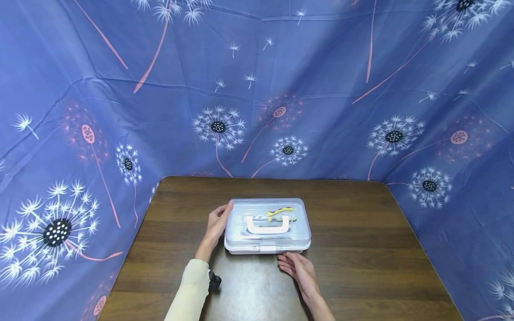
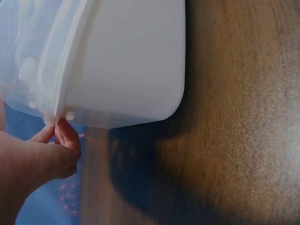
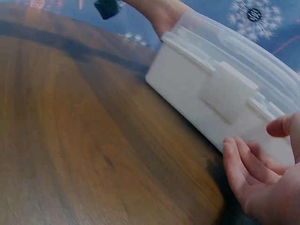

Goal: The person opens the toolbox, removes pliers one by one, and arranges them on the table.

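A clear-lidded white plastic storage box [image 1: 237, 223] sits on the table, its white carry handle [image 1: 268, 230] lying against the lid and its front latch [image 3: 228, 91] pressed flat over the seam. Through the lid show tools with yellow-and-dark handles [image 1: 279, 210]; their exact kind is blurred. My left hand [image 1: 217, 226] is at the box's left side, and in the left wrist view its thumb and fingertips pinch the rim. Close to the front wall, right of the latch, my right hand [image 1: 299, 271] has loosely bent fingers [image 3: 241, 161]. Whether they touch the wall I cannot tell.
The brown wooden table [image 1: 361, 249] extends to both sides of the box and in front of it. A blue cloth with dandelion prints [image 1: 329, 80] hangs behind and along both sides. A small black device [image 1: 214, 281] is on my left wrist.
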`<state>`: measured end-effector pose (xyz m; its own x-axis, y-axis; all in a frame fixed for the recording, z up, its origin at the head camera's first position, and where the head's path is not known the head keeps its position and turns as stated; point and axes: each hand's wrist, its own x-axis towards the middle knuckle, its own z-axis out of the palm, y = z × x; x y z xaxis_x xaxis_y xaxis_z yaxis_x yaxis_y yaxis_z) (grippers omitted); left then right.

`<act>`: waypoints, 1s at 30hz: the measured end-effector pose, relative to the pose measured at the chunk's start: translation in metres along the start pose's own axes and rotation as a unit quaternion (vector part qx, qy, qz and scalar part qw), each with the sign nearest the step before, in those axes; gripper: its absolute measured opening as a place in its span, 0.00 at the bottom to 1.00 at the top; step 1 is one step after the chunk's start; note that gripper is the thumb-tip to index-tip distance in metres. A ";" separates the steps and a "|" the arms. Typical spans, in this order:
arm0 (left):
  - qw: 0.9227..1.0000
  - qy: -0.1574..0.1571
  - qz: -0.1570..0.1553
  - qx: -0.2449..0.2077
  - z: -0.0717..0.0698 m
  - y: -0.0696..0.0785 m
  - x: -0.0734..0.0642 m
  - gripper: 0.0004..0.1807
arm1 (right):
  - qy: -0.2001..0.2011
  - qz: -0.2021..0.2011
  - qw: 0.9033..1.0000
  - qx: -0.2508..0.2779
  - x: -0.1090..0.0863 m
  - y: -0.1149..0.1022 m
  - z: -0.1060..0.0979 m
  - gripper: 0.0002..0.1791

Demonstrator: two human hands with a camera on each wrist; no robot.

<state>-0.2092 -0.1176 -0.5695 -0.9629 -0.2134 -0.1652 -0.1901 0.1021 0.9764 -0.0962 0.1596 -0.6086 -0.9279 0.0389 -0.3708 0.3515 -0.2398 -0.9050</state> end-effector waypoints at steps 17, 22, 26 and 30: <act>1.000 -0.005 -0.006 -0.004 -0.001 0.000 0.001 0.37 | -0.104 0.023 0.991 -0.077 0.009 -0.001 0.026 0.36; 1.000 -0.004 -0.005 -0.004 -0.003 -0.003 0.003 0.37 | -0.068 0.016 0.994 -0.078 0.013 0.005 0.029 0.33; 1.000 -0.006 -0.002 -0.007 -0.002 -0.002 0.003 0.37 | -0.048 0.012 0.996 -0.076 0.012 0.007 0.031 0.32; 1.000 -0.007 -0.002 -0.010 -0.002 -0.001 0.001 0.36 | -0.037 0.013 0.996 -0.075 0.009 0.008 0.033 0.31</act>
<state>-0.2099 -0.1204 -0.5708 -0.9648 -0.1997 -0.1711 -0.1905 0.0821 0.9782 -0.1060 0.1263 -0.6127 -0.9231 -0.0379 -0.3826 0.3844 -0.0919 -0.9186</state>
